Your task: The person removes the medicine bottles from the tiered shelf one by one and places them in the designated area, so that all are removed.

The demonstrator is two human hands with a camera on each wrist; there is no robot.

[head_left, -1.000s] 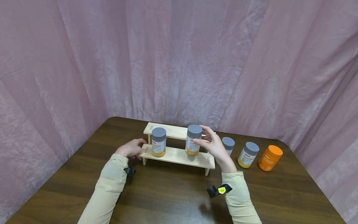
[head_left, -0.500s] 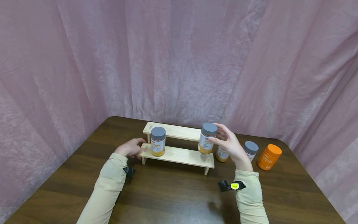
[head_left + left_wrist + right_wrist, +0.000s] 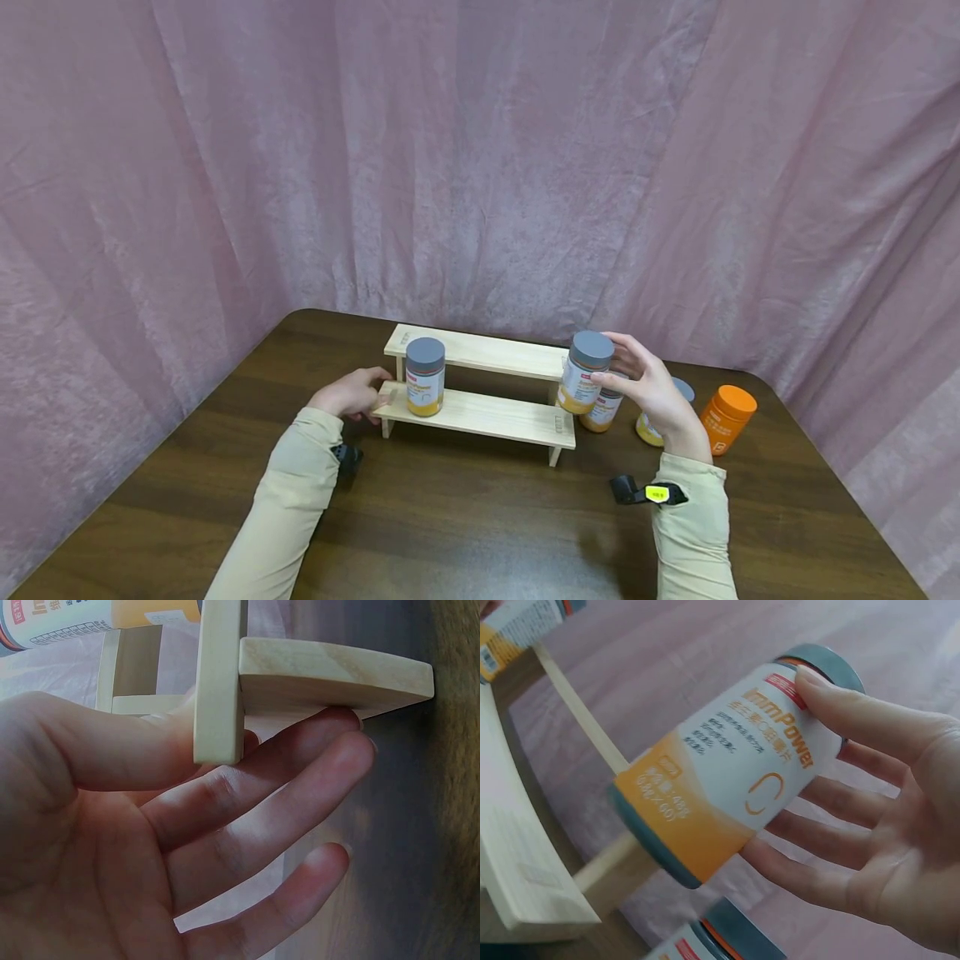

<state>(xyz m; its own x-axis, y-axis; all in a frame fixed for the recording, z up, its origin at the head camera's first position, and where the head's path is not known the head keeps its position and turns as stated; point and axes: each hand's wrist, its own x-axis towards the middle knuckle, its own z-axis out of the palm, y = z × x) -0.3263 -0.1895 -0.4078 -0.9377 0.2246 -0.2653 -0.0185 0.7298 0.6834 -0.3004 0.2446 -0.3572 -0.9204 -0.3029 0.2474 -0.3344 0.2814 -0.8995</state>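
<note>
My right hand (image 3: 654, 396) grips a supplement jar (image 3: 588, 373) with a grey lid and a white and yellow label, thumb and fingers around its upper part. That jar is held slightly tilted at the right end of a two-tier wooden rack (image 3: 487, 416). At the rack's left end, my left hand (image 3: 347, 395) holds the lower board, thumb on one face and fingers on the underside, plain in the left wrist view beside the wooden leg (image 3: 337, 675). A similar grey-lidded jar (image 3: 425, 382) stands upright on the lower tier's left part.
Right of the rack on the brown table (image 3: 465, 517) stand a grey-lidded jar (image 3: 602, 414), partly behind the held one, another grey-lidded jar (image 3: 647, 429) partly hidden by my right hand, and an orange jar (image 3: 729, 417). A pink curtain (image 3: 480, 167) hangs behind.
My right hand has carried the jar rightward, from over the lower tier's right half to the rack's right end. The left hand and the jar on the lower tier stay in place.
</note>
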